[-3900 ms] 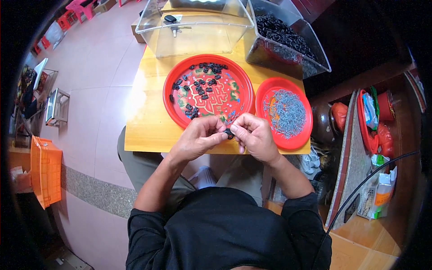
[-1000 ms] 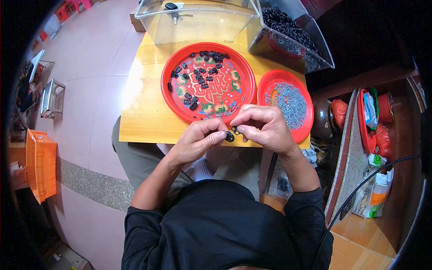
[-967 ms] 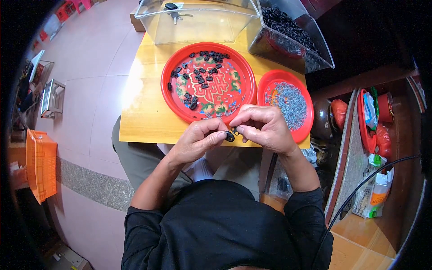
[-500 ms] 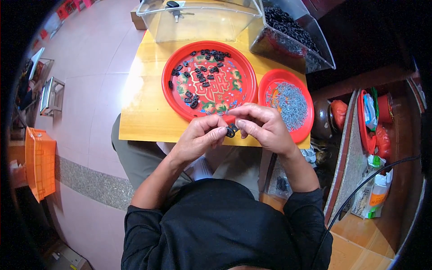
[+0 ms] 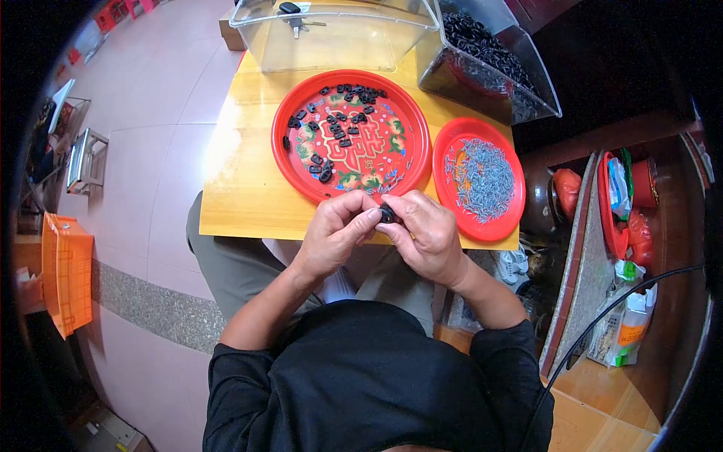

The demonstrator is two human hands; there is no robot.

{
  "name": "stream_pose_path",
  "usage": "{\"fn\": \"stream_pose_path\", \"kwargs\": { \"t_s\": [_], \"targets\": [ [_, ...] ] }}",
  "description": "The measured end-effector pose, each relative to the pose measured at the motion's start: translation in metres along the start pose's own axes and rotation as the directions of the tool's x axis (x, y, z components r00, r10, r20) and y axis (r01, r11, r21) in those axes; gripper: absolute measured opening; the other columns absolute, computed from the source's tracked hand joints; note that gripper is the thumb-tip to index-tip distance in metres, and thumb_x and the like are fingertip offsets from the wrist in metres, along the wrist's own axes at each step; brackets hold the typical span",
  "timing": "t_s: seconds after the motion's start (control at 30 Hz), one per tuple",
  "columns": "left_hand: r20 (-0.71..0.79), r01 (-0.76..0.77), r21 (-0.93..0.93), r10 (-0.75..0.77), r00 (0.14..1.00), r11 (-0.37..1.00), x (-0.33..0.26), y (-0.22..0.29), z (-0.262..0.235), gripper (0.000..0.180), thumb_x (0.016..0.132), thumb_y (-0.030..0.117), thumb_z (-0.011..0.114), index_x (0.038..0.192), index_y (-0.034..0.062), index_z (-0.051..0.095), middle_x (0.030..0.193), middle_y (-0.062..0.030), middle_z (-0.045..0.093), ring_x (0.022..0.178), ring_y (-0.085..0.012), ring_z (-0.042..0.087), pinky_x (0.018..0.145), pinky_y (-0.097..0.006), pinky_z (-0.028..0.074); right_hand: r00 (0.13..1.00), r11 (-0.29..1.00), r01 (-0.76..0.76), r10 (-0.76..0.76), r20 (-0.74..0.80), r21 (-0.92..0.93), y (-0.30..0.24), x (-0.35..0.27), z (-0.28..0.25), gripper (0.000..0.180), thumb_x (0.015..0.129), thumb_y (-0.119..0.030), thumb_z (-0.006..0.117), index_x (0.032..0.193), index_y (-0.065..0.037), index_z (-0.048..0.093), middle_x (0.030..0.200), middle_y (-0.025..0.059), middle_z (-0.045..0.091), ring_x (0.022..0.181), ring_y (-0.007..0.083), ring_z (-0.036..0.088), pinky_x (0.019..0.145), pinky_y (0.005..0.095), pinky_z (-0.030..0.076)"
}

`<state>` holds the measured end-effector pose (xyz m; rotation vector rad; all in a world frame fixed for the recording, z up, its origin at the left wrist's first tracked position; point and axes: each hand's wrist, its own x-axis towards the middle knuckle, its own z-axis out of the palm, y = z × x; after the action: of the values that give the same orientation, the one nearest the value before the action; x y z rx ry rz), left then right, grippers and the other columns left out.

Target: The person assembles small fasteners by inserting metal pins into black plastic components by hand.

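Observation:
Just over the table's near edge, a small black plastic part (image 5: 388, 214) sits between my two hands. My left hand (image 5: 337, 230) pinches it between thumb and forefinger. My right hand (image 5: 426, 232) is closed against its other side; anything smaller in those fingertips is hidden. Right beyond my hands lies a large round red tray (image 5: 278, 143) with a printed pattern. Several loose black parts (image 5: 339, 129) are scattered over it, and a few silvery pins lie toward its near right side. A smaller red plate (image 5: 518, 181) to the right holds a heap of silvery pins (image 5: 486, 183).
Across the back of the yellow table (image 5: 241, 181) stands a clear plastic box (image 5: 339, 49), with keys (image 5: 296, 24) showing at it. Another clear bin to the right holds a mass of black parts (image 5: 486, 47). An orange crate (image 5: 68, 275) is at far left, shelving at right.
My right hand has come down and inward, and its fingers, spread before, now close on the black part. My left hand has stayed almost in place.

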<state>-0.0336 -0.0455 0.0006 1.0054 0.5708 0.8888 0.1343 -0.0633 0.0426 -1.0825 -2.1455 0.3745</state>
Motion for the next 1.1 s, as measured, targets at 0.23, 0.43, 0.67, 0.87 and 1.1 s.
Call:
{"fn": "stream_pose_path", "kwargs": {
  "t_s": [0.23,0.43,0.67,0.87,1.1],
  "targets": [
    [-0.029,-0.055,0.053,0.057,0.998,0.997,-0.004,-0.001,0.001,0.013,0.089,0.015,0.054,0.082,0.0041,0.055,0.067,0.0041,0.048,0.060,-0.0028,0.043,0.053,-0.018,0.035,0.996,0.995,0.089,-0.090,-0.018,-0.049,-0.003,0.000,0.003,0.037,0.067,-0.001,0.065,0.100,0.007,0.051,0.078,0.0166,0.053,0.068,0.0320,0.056,0.058,0.0384,0.047],
    [-0.048,-0.053,0.037,0.054,0.997,0.998,-0.002,-0.005,0.003,0.013,0.089,0.015,0.054,0.082,0.0035,0.055,0.067,0.0035,0.048,0.061,-0.0031,0.043,0.054,-0.018,0.035,0.995,0.993,0.097,-0.098,-0.016,-0.068,0.003,-0.004,0.007,0.036,0.067,-0.001,0.065,0.099,0.008,0.052,0.079,0.0167,0.054,0.069,0.0319,0.056,0.058,0.0388,0.047],
    [-0.090,-0.065,0.199,0.085,0.992,0.978,0.001,0.015,0.011,0.013,0.088,0.012,0.053,0.081,0.0017,0.055,0.068,0.0012,0.051,0.060,-0.0042,0.046,0.053,-0.019,0.036,0.978,0.992,0.121,-0.123,-0.168,-0.024,0.001,0.002,0.000,0.037,0.067,-0.003,0.065,0.101,0.007,0.053,0.086,0.0171,0.056,0.073,0.0321,0.057,0.063,0.0390,0.049],
    [-0.035,-0.051,0.086,0.054,0.998,0.995,0.007,0.025,0.020,0.014,0.090,0.011,0.052,0.090,-0.0007,0.058,0.073,-0.0001,0.054,0.065,-0.0050,0.049,0.056,-0.019,0.040,0.971,0.988,0.144,-0.151,-0.185,-0.053,0.009,0.013,-0.038,0.039,0.066,0.004,0.068,0.103,0.002,0.056,0.080,0.0132,0.056,0.070,0.0275,0.057,0.060,0.0339,0.047],
    [-0.155,-0.137,0.326,0.196,0.968,0.935,-0.002,0.022,-0.001,0.011,0.087,0.007,0.054,0.092,-0.0024,0.057,0.077,-0.0003,0.052,0.068,-0.0055,0.048,0.060,-0.018,0.039,0.804,0.960,-0.279,0.218,-0.554,-0.027,0.105,0.083,-0.152,0.028,0.075,0.003,0.061,0.103,0.003,0.060,0.081,0.0071,0.060,0.063,0.0088,0.057,0.056,0.0223,0.049]
  ]
}}
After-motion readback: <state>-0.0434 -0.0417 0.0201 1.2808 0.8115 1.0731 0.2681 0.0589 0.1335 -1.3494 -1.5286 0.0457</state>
